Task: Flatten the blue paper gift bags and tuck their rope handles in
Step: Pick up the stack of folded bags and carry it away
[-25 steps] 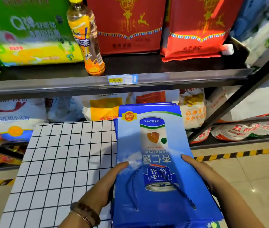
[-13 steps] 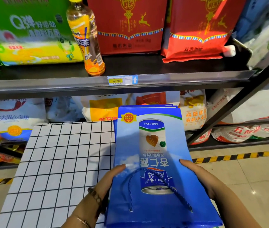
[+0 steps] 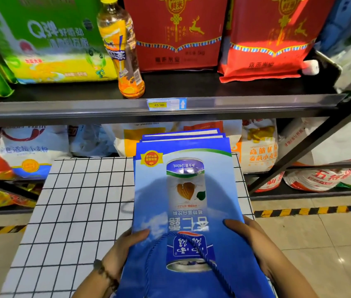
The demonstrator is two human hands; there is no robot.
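Facing a black metal shelf rack (image 3: 127, 108) spanning the whole back of the view, with a green-and-yellow food pack (image 3: 52, 39) and two red rice bags (image 3: 176, 33) standing on its upper board and pale flour sacks (image 3: 30, 151) lying below. Standing at a white table with a black grid pattern (image 3: 73, 211), just in front of the rack. Keeping a stack of blue paper gift bags (image 3: 183, 136) flat on the right part of that table, far edges fanning out slightly, near end reaching past the table edge toward the body. Gripping the top gift bag (image 3: 187, 190), almond-drink print facing up, by its two long sides: left hand (image 3: 125, 248) pinching the left edge, thumb lying on the print; right hand (image 3: 249, 239) doing the same on the right edge, fingers beneath hidden. Leaving an orange iced tea bottle (image 3: 123, 50) upright on the upper board. Letting the blue rope handle (image 3: 204, 257) lie looped over the bag's face between the thumbs. Wearing a beaded bracelet (image 3: 105, 274) on the left wrist. Showing a price label (image 3: 166, 104) on the shelf lip.
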